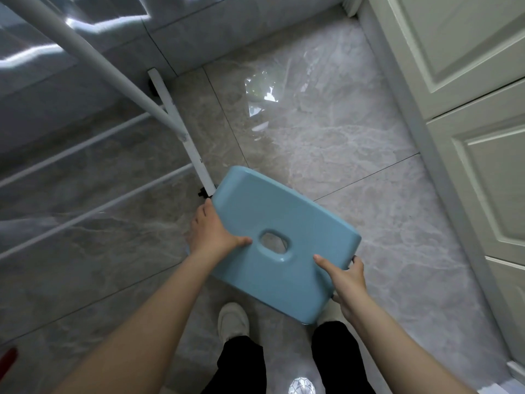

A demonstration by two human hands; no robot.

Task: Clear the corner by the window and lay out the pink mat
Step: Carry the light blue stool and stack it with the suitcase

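A light blue plastic stool [272, 223] with an oval handle hole in its seat is held above the floor in front of me, tilted. My left hand [211, 234] grips its left edge, thumb on the seat. My right hand [345, 275] grips the near right edge, thumb on top, fingers under the rim. The stool's legs are hidden beneath the seat. No pink mat is in view.
A white metal drying rack [173, 115] with thin rails stands at the left, its foot touching the stool's far left corner. White panelled doors [466, 109] line the right side. Glossy grey marble floor tiles [341, 137] lie ahead. My white shoe [233, 319] is below the stool.
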